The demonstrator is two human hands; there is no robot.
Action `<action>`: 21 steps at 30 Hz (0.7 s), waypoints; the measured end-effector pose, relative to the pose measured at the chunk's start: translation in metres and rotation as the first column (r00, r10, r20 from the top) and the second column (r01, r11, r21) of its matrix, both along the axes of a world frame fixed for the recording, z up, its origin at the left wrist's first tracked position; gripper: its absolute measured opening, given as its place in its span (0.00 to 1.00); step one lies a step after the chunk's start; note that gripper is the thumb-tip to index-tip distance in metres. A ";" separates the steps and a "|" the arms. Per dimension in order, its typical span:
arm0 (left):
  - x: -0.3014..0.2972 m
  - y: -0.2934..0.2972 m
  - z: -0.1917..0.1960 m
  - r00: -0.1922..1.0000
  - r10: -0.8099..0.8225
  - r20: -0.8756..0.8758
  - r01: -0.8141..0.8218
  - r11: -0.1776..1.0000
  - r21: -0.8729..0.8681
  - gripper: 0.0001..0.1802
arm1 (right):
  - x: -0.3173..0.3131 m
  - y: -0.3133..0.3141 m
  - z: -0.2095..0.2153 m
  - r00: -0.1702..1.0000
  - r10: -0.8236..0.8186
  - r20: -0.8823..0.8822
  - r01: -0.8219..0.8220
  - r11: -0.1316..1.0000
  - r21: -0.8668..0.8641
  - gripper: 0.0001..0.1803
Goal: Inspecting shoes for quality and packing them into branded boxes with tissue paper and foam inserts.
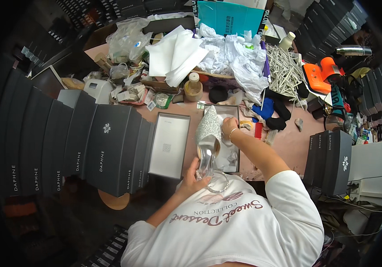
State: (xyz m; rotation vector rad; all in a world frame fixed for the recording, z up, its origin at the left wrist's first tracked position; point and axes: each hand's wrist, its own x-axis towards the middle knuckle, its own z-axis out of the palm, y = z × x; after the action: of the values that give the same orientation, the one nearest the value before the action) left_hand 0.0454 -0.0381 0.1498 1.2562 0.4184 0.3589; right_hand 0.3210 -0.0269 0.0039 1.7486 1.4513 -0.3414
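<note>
My left hand (198, 177) grips a silver glitter shoe (208, 125) by its heel end. The shoe has a pointed toe aimed away from me, a clear insole area and a sparkling ankle strap (220, 190) hanging near my shirt. Under and beside it stands an open shoe box (236, 168) with pale wrapping inside. My right hand (230, 126), a bracelet on its wrist, reaches into that box with fingers curled; what they hold, if anything, is hidden. Left of the shoe lies an open grey box half (169, 144) with a bare pale inside.
Stacks of dark shoe boxes (111, 151) flank the left; more boxes (333, 155) stand at right. Behind are a glue bottle (193, 88), white paper sheets (173, 55), crumpled tissue (235, 53), a tray of pale sticks (284, 71) and an orange tool (320, 76).
</note>
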 end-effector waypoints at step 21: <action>0.004 0.019 -0.001 0.995 0.070 0.068 -0.043 0.942 -0.333 0.45 | 0.043 -0.014 0.072 0.918 0.206 -0.339 -0.015 0.873 0.488 0.13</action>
State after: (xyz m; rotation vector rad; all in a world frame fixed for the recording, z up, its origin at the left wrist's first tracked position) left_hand 0.0493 -0.0194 0.1489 0.8994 0.4280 0.3686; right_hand 0.3644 -0.0413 0.0762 2.0491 2.0507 -0.2863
